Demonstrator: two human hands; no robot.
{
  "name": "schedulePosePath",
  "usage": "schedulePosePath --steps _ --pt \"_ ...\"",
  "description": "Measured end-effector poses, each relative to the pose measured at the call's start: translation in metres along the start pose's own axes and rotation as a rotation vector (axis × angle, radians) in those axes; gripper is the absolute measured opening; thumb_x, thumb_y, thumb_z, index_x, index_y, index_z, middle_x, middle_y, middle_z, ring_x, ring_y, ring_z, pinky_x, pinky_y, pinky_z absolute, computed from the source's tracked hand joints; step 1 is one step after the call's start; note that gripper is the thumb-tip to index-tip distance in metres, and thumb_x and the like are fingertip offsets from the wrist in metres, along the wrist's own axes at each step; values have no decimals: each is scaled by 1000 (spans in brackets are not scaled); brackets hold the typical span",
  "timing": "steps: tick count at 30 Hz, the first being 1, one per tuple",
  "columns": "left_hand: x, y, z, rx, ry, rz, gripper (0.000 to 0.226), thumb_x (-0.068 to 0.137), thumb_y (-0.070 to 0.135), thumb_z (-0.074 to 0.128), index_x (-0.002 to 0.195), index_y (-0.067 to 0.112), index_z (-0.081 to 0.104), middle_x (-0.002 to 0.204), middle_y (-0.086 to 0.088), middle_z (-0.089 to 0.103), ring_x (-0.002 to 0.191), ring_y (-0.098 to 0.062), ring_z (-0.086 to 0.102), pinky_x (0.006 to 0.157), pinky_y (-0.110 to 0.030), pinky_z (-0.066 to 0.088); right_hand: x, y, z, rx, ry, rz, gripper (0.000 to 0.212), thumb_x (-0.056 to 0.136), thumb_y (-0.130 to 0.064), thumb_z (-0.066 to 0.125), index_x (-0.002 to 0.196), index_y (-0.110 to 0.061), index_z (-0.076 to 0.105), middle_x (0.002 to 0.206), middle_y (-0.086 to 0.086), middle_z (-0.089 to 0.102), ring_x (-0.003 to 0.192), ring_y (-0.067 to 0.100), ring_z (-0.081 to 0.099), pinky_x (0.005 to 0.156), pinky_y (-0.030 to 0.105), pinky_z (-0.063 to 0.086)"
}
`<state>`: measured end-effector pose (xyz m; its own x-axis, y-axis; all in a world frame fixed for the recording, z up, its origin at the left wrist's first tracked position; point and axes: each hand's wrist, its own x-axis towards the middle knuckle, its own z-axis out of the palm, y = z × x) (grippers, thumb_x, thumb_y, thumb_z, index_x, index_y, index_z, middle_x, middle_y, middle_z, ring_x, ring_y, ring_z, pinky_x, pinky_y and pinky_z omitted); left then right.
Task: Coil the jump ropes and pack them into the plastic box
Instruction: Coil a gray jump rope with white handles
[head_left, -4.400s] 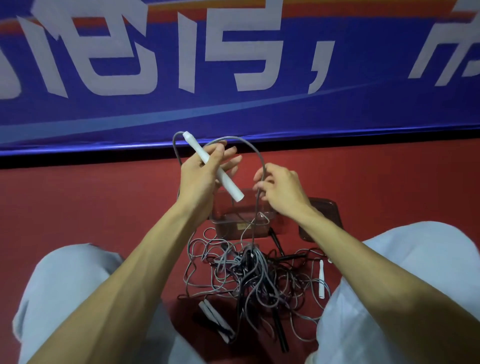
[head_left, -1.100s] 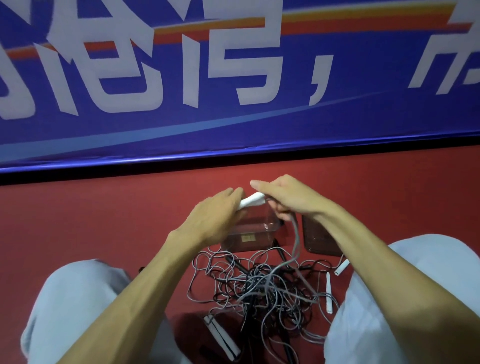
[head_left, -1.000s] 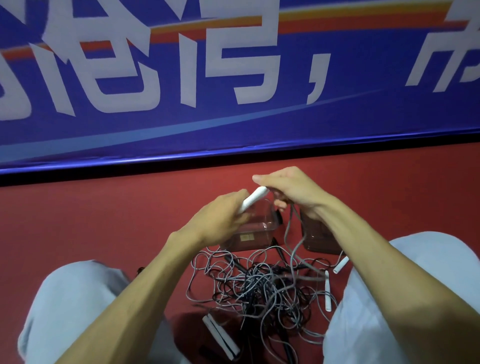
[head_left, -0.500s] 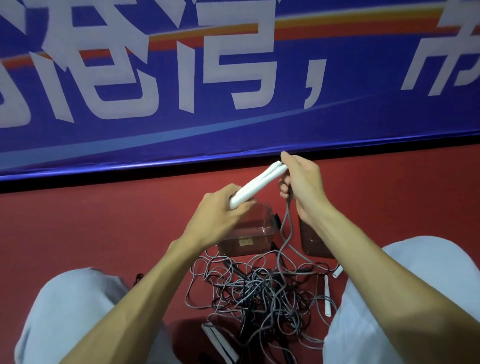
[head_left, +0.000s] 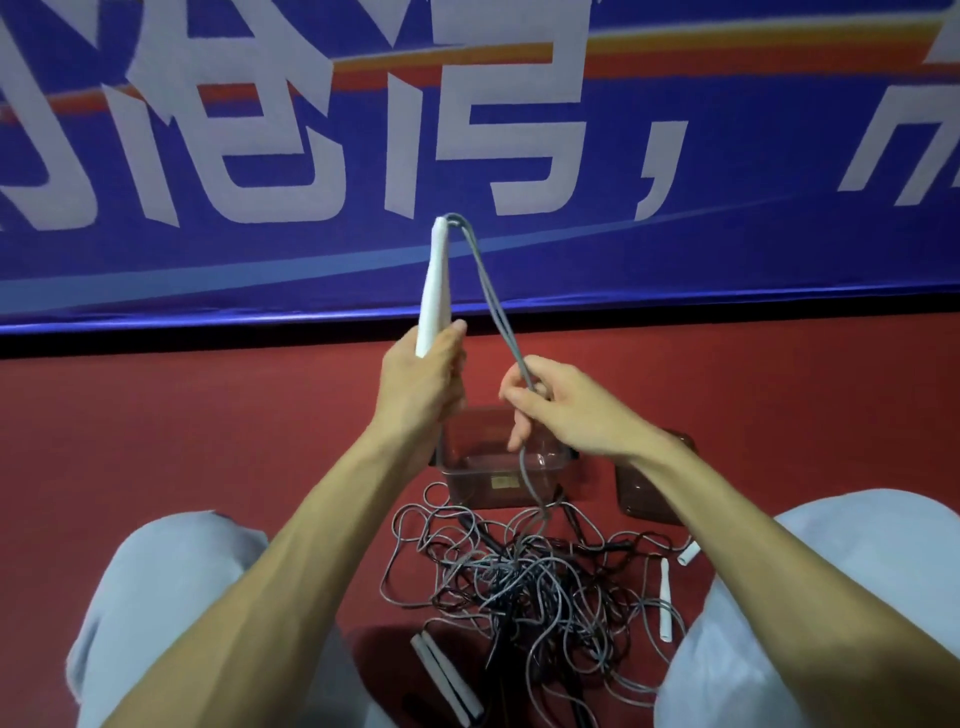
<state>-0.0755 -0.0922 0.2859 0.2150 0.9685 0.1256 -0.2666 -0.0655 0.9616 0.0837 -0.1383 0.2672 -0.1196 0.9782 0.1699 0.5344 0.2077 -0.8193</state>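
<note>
My left hand grips the lower end of a pair of white jump rope handles, held upright together. Grey cord leaves their top ends and slants down into my right hand, which pinches it. Below that hand the cord drops past the clear plastic box into a tangled pile of grey and black ropes on the red floor between my knees. The box stands open, and I see no rope lying inside it.
The box's dark lid lies to the right of the box. Loose white handles lie at the pile's right edge, and grey handles at its near left. A blue banner hangs along the wall beyond the floor.
My left hand has raised the white handles from a low slant to upright. My right hand has let go of the handle tips and slid down the cord, which now runs taut between them.
</note>
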Motion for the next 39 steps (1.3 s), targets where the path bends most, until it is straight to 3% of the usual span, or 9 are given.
schedulePosePath --steps 3,9,13,16,21,25,28,35,39 --pt "2 2 -2 -155 52 -34 14 100 20 55 90 12 50 69 -3 50 38 -6 27 37 -18 26 -4 -2 8 87 -174 108 15 103 -17 41 111 -9 51 70 6 63 58 19 63 52 32 55" --pt "3 -1 -5 -290 -63 -135 12 101 26 50 101 14 47 107 -22 70 38 -7 32 37 -17 31 -5 4 12 -60 -370 93 20 103 -21 40 107 -6 53 53 -2 56 64 25 71 65 39 42" --pt "5 -1 -4 -267 -102 -146 21 100 31 50 110 13 50 87 -11 72 40 -7 33 38 -18 31 -7 4 -1 -236 -404 194 18 100 -22 49 97 -11 62 63 -1 67 66 26 67 62 27 46" --pt "9 -2 -9 -286 -90 -104 27 101 35 48 115 12 51 72 -2 55 43 -8 34 39 -19 29 -11 6 -11 -453 -509 232 19 96 -21 52 87 -16 68 72 -5 73 64 7 61 65 23 47" --pt "16 -10 -18 281 67 137 27 100 39 50 86 16 47 67 -2 51 47 -12 37 47 -29 33 -13 3 -19 -498 -301 87 17 97 -23 53 88 -18 66 67 -9 67 71 4 67 69 19 47" --pt "18 -14 -25 866 29 225 28 99 45 48 100 17 51 74 -1 56 61 -18 49 56 -34 37 -13 -2 -28 -335 -73 -50 14 97 -21 57 87 -19 66 65 -3 66 60 6 64 62 25 51" --pt "19 -20 -25 1114 -83 192 33 96 53 46 107 22 52 81 -6 63 72 -29 58 62 -38 41 -11 -4 -34 -326 72 -139 13 94 -21 61 82 -24 65 64 -8 62 56 -2 55 58 14 41" --pt "9 -25 -13 1162 -481 68 51 95 58 31 73 17 51 61 4 53 51 -11 46 55 -30 37 -8 5 -38 -336 333 -97 12 78 -37 75 76 -25 72 67 -10 67 65 7 61 66 35 51" --pt "-3 -20 -2 1166 -558 6 73 86 63 10 64 6 50 50 1 41 45 -14 38 49 -28 32 -7 3 -37 -331 477 -35 23 68 -44 81 70 -23 73 62 -10 67 62 6 60 64 33 51"
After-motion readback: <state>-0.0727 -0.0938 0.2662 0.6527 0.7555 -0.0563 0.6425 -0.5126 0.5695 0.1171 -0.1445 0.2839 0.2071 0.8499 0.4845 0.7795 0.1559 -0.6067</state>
